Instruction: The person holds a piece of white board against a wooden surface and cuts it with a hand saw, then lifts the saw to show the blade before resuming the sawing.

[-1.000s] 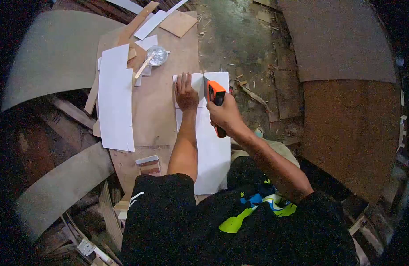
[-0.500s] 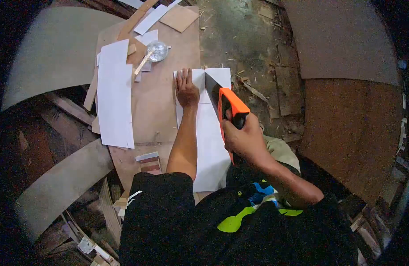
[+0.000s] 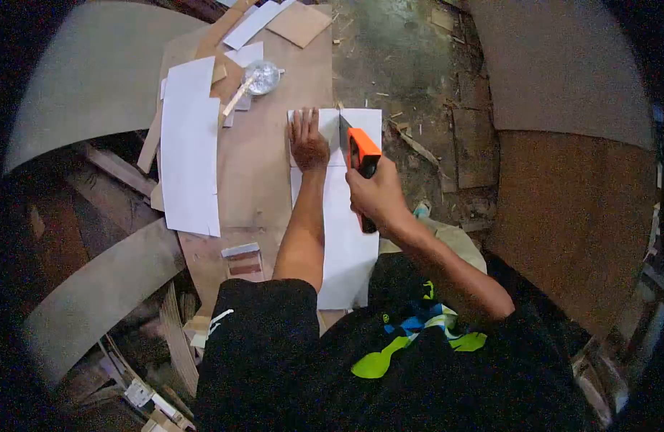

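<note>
Left hand [image 3: 307, 143]: pressed flat, fingers spread, on the long white laminate sheet [image 3: 342, 237] near its far end.
White sheet: lies along the brown plywood desk [image 3: 256, 173], right edge.
Right hand [image 3: 375, 193]: wrapped around the orange-handled handsaw [image 3: 360, 155], blade cutting into the sheet's far end, just beside the left hand.

Your left hand [image 3: 307, 144] lies flat on the white sheet [image 3: 346, 237] on the brown board [image 3: 256, 165]. Your right hand [image 3: 375, 196] grips the orange saw [image 3: 360, 155], its blade in the sheet's far end. A small bowl [image 3: 263, 75] stands beyond.
</note>
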Motion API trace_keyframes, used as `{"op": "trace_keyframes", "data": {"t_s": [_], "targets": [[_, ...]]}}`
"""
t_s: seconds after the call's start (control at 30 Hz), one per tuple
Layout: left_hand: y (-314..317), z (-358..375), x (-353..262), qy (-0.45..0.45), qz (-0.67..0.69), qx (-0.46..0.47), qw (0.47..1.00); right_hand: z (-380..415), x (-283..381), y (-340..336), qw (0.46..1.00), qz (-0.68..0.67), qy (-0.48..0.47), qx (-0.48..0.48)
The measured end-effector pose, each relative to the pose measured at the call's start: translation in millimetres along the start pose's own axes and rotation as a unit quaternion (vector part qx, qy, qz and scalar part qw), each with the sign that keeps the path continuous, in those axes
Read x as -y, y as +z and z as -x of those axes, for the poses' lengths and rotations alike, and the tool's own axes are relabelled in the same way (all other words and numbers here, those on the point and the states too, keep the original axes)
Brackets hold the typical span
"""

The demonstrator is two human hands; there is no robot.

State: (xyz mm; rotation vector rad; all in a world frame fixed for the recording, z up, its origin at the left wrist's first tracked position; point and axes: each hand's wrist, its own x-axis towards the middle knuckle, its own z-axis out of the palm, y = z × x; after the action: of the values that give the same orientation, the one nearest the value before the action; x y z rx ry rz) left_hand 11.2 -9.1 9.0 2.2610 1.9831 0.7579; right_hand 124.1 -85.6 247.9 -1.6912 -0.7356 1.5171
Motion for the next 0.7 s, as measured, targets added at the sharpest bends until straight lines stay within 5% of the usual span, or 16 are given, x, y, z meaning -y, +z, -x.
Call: {"op": "trace_keyframes", "data": {"t_s": [0.07, 0.27, 0.37, 0.47, 0.57, 0.7], "targets": [[0.3, 6.3, 1.4, 0.000, 0.003, 0.008, 1.000, 34.1, 39.8, -2.1, 0.998, -0.034, 0.019, 0.043], [10.4, 1.3, 4.2, 0.010, 0.001, 0.000, 1.000, 70.7, 14.2, -30.2, 0.997, 0.065, 0.020, -0.048], [4.3, 1.5, 4.0, 0.009, 0.009, 0.002, 1.000, 44.9, -30.0, -16.5, 0.997, 0.052, -0.049, -0.041], [5.0, 0.0, 0.7, 0.007, 0.021, -0.006, 1.000, -21.5, -78.2, -6.0, 0.995, 0.084, -0.013, -0.055], [2.6, 5.3, 4.9, 0.007, 0.021, 0.002, 1.000, -42.1, -79.9, 8.2, 0.994, 0.066, -0.046, -0.072], [0.9, 0.5, 4.9, 0.010, 0.022, -0.003, 1.000, -27.9, -38.8, 2.7, 0.999, 0.015, 0.041, -0.028]]}}
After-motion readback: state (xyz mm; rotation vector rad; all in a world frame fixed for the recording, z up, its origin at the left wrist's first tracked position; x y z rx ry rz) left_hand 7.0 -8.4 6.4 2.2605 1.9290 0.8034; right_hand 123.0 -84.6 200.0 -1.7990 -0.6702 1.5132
